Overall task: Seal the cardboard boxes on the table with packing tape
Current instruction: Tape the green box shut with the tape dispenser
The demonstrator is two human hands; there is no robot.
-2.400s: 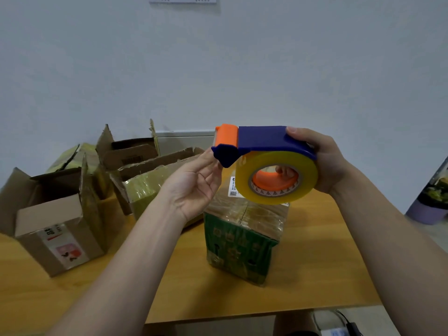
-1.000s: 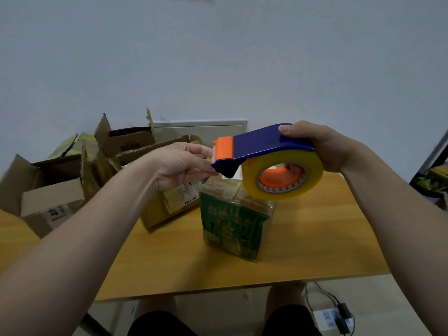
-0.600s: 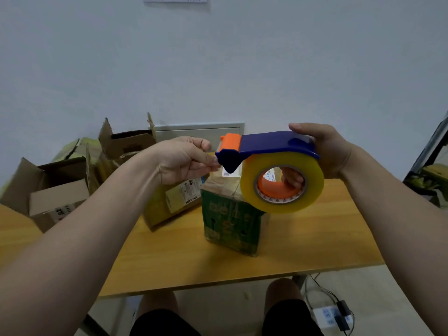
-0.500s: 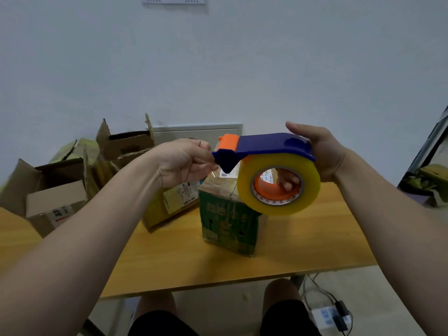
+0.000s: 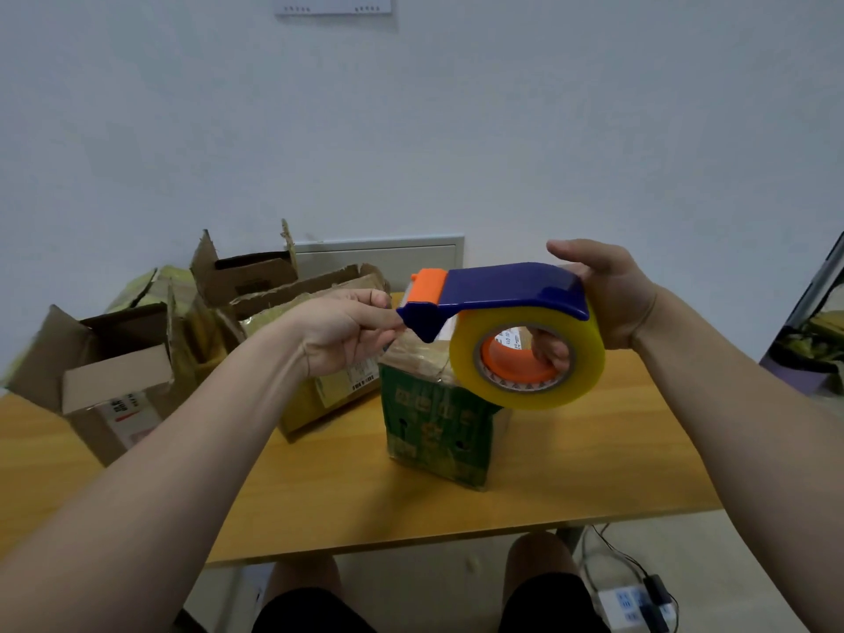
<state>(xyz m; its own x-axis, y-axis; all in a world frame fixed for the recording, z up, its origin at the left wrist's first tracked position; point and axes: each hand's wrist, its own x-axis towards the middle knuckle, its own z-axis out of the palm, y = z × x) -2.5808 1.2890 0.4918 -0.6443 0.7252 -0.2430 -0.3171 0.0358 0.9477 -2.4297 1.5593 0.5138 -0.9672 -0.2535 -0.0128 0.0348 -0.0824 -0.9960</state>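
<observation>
While the open cardboard boxes (image 5: 114, 386) sit in a heap well left of the green box (image 5: 434, 427), all the action is in the air above that green box.

Left hand (image 5: 342, 331) first: fingers curled, thumb and forefinger pinching right at the blue nose of the tape dispenser (image 5: 502, 290), just up and left of the green box. Whether the loose end of tape is between them I cannot tell; it is too thin to see.

Dispenser next, held level over the green box, its orange guard at the left end. The yellow tape roll (image 5: 525, 395) hangs in front of the box's upper right corner.

Right hand (image 5: 612, 294), up and right of the green box: clamped on the dispenser, thumb over the handle, fingers hooked through the core.

The green box itself stands on the surface (image 5: 616, 472), its top glossy with tape.

My read is they're fishing for the end. Best to peel a good length free, keep it flat so it can't fold on itself, then shut an open box's flaps and run the tape along the seam.
</observation>
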